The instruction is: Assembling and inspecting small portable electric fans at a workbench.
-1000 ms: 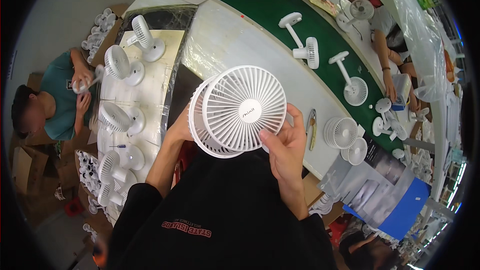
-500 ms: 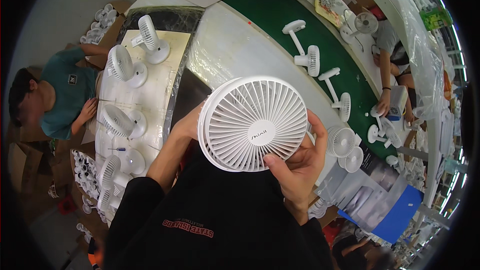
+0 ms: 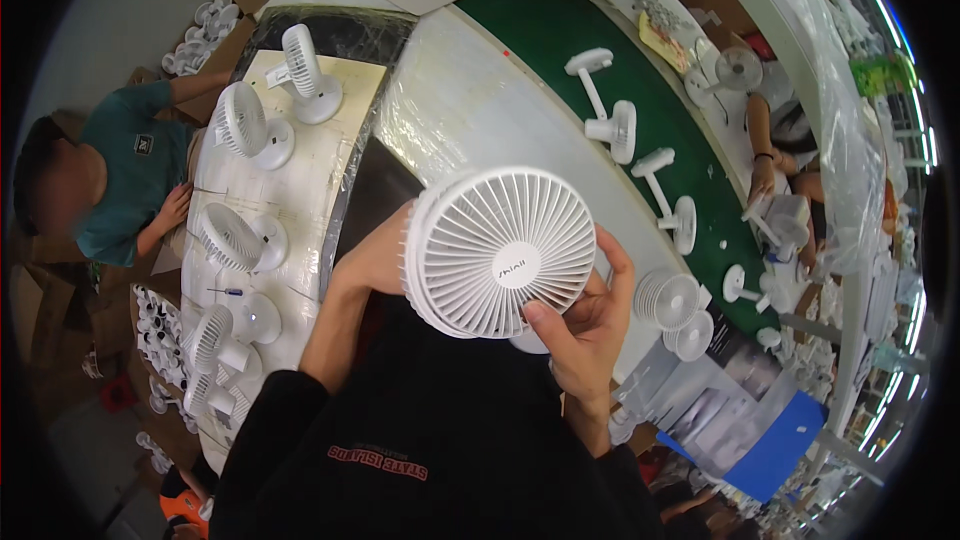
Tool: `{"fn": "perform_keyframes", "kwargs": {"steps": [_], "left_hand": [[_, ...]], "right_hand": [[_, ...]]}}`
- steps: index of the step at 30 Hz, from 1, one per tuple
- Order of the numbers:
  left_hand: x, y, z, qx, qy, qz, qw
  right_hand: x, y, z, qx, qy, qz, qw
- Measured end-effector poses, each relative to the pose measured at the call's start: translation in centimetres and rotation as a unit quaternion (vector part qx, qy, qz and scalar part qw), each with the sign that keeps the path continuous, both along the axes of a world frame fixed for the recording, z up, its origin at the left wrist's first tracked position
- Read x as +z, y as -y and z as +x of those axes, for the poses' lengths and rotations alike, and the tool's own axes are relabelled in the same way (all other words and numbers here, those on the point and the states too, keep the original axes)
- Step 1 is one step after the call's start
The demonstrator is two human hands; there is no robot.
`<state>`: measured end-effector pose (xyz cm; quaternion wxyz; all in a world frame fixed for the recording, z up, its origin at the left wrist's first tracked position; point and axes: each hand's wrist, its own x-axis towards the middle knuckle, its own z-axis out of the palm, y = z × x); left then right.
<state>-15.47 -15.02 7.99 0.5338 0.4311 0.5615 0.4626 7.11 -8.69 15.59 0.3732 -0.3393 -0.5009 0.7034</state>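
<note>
A white round fan (image 3: pixel 470 290) with a spoked front grille faces up between my hands, close in front of my chest. My left hand (image 3: pixel 378 258) grips its left side, with the fingers mostly hidden behind the fan. From the right, my right hand (image 3: pixel 585 330) holds it, the thumb pressed on the lower front of the grille and the fingers bent around the rim. Part of a white base shows below the grille; the rest of the fan's underside is hidden.
On the left table (image 3: pixel 300 180) stand several white fans (image 3: pixel 228 238) and a small screwdriver (image 3: pixel 226 291). More fan parts lie on the green conveyor belt (image 3: pixel 560 20). Stacked round grilles (image 3: pixel 667 300) sit right of my hand. Co-workers sit left and right; a blue sheet (image 3: pixel 775 450) lies lower right.
The fan in my hands has tilted and shifted slightly left. Along the belt, the fan parts have moved a little. The co-worker's hand on the right now handles a white fan part.
</note>
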Motion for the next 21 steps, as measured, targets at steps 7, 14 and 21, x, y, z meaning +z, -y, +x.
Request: {"fn": "perform_keyframes", "kwargs": {"steps": [7, 14, 21], "left_hand": [[-5.2, 7.8, 0.3, 0.079, -0.395, -0.187, 0.896], [-20.7, 17.6, 3.8, 0.291, -0.448, -0.199, 0.822], [-35.6, 18.3, 5.0, 0.438, -0.389, -0.088, 0.806]], "right_hand": [[-11.6, 1.7, -1.9, 0.049, 0.159, -0.170, 0.971], [-32.5, 6.8, -1.4, 0.063, 0.235, -0.477, 0.844], [-52.4, 7.2, -2.9, 0.000, 0.098, -0.513, 0.853]]}}
